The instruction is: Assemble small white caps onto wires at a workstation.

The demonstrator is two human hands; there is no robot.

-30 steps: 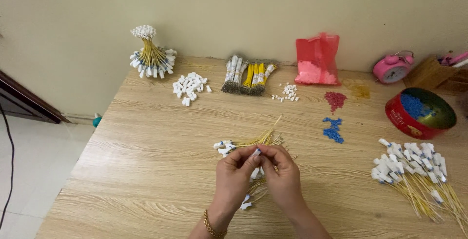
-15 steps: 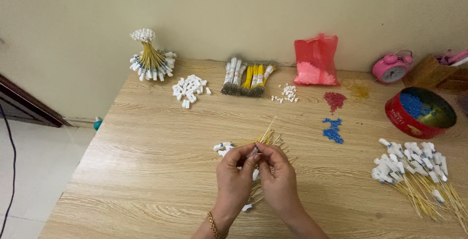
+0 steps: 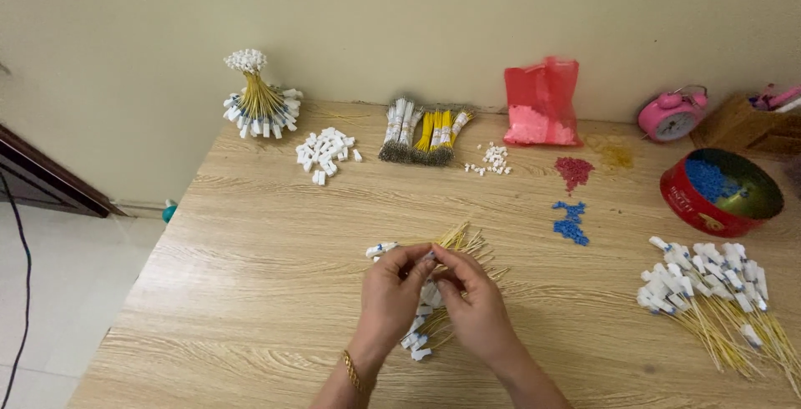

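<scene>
My left hand (image 3: 390, 300) and my right hand (image 3: 474, 307) meet over the middle of the wooden table (image 3: 250, 275). Their fingertips pinch a small white connector on a thin yellow wire between them. Under the hands lies a loose bunch of yellow wires with white connectors (image 3: 455, 246); some white ends stick out below the hands. A gold bracelet is on my left wrist.
At the right lies a pile of finished yellow wires with white ends (image 3: 717, 292). A red round tin (image 3: 717, 196) holds blue pieces. Blue bits (image 3: 570, 221), red bits (image 3: 574, 170), white connectors (image 3: 324, 152), wire bundles (image 3: 421, 129), a red bag (image 3: 541, 104) and a pink clock (image 3: 672, 115) stand farther back.
Both hands stayed together over the wire bunch, with only small finger movements on the connector. Nothing else on the table moved.
</scene>
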